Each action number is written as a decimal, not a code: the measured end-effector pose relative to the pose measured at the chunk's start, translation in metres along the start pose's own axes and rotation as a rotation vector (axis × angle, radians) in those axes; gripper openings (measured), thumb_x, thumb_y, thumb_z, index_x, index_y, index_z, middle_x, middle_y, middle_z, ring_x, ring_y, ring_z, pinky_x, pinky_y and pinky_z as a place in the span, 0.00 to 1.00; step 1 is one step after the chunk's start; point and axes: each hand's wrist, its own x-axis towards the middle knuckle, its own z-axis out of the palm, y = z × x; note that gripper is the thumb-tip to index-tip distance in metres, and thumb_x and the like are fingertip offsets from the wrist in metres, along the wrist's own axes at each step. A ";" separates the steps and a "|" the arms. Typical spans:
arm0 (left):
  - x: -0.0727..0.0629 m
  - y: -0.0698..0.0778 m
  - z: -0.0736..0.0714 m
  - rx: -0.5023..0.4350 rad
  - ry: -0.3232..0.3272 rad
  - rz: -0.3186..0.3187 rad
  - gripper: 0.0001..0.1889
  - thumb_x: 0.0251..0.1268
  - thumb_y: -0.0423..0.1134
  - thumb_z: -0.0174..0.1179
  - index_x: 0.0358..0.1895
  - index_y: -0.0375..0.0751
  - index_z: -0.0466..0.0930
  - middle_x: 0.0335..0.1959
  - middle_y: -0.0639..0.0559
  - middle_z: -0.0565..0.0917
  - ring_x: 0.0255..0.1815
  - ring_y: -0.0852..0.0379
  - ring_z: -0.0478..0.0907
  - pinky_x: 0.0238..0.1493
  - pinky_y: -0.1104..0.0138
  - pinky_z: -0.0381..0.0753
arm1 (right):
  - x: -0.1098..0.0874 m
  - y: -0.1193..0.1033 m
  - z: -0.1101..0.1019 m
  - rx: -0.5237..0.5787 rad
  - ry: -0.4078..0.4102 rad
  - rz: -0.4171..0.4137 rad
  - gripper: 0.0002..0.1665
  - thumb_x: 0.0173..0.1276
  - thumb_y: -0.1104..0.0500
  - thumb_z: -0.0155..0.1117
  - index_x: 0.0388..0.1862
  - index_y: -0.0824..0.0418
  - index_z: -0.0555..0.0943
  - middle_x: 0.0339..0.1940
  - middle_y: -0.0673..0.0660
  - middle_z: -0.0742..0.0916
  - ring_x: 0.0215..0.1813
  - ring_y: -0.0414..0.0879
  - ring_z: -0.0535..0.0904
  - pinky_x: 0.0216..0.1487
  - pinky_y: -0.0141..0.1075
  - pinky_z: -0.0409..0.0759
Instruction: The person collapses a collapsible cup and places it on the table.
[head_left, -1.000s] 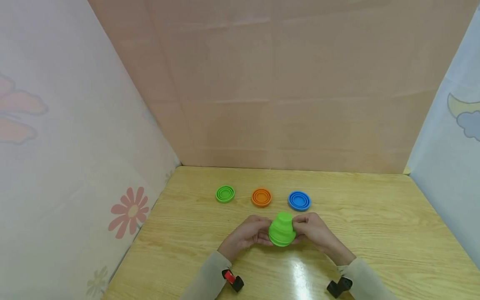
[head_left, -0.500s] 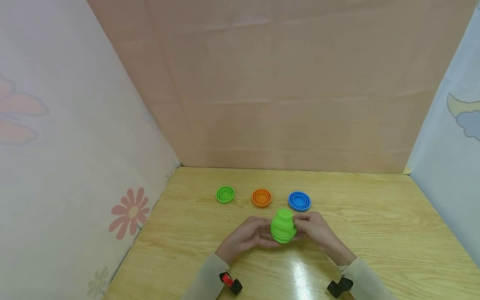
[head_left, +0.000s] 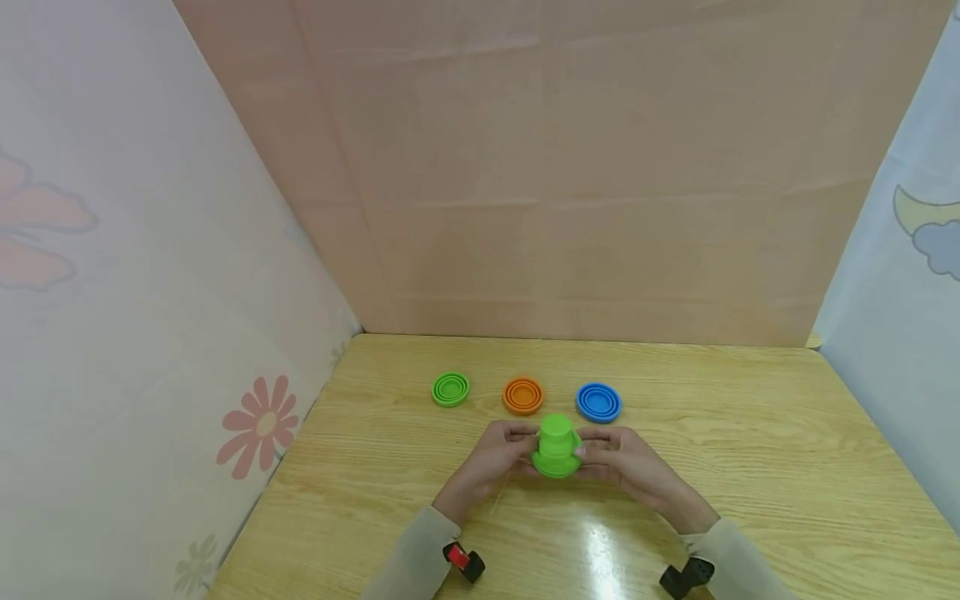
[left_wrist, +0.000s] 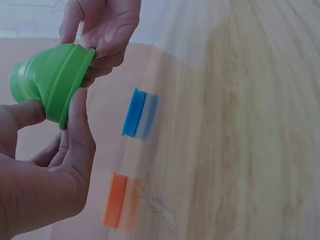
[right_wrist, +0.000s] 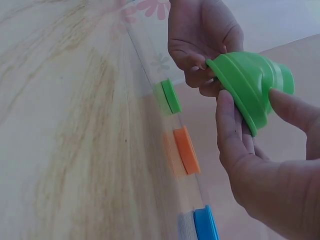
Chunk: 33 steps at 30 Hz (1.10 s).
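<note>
A green collapsible silicone cup (head_left: 557, 442) is held above the table between both hands, its narrow base up and its wide rim down. The left hand (head_left: 493, 463) grips its left side, thumb on the stepped wall and fingers beneath the rim. On the other side the right hand (head_left: 628, 465) pinches it the same way. Both wrist views show the cup's wall (left_wrist: 62, 80) dented under the thumbs, with its folds partly pushed in. The inside of the cup is hidden.
Three flattened collapsible cups lie in a row behind the hands: a green one (head_left: 451, 389), an orange one (head_left: 522, 396) and a blue one (head_left: 598, 402). Beyond the wooden table (head_left: 360, 467) a pinkish-brown sheet (head_left: 555, 208) rises, with patterned sheets on both sides.
The green cup has shifted slightly left and its wall looks more folded. Both thumbs now press on its sides. The three flat cups stay where they were.
</note>
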 end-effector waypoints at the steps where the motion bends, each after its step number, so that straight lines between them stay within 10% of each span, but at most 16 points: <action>1: 0.000 0.001 0.000 0.014 0.009 -0.001 0.20 0.77 0.35 0.59 0.66 0.31 0.80 0.55 0.37 0.89 0.48 0.52 0.90 0.47 0.59 0.94 | 0.000 0.000 0.000 -0.013 0.005 0.003 0.29 0.81 0.63 0.59 0.73 0.78 0.67 0.57 0.53 0.89 0.58 0.45 0.89 0.65 0.44 0.87; 13: 0.002 0.004 0.016 0.287 0.168 0.059 0.18 0.72 0.36 0.62 0.60 0.31 0.84 0.39 0.45 0.87 0.32 0.58 0.87 0.32 0.62 0.93 | 0.006 0.001 0.011 -0.194 0.154 0.064 0.39 0.71 0.62 0.71 0.73 0.79 0.66 0.55 0.60 0.87 0.55 0.45 0.85 0.57 0.34 0.88; 24: -0.005 0.012 0.005 0.124 -0.089 0.000 0.20 0.76 0.35 0.62 0.68 0.34 0.79 0.53 0.42 0.85 0.51 0.52 0.88 0.58 0.51 0.91 | 0.004 -0.002 0.010 -0.154 0.195 0.066 0.42 0.72 0.63 0.68 0.78 0.76 0.61 0.60 0.61 0.83 0.57 0.44 0.82 0.59 0.38 0.87; 33: -0.002 0.009 0.012 0.140 0.027 -0.015 0.20 0.70 0.31 0.66 0.63 0.31 0.81 0.48 0.43 0.85 0.43 0.56 0.88 0.48 0.59 0.94 | 0.005 -0.004 0.011 -0.142 0.186 0.080 0.49 0.69 0.63 0.71 0.79 0.79 0.56 0.69 0.72 0.76 0.60 0.45 0.81 0.61 0.34 0.85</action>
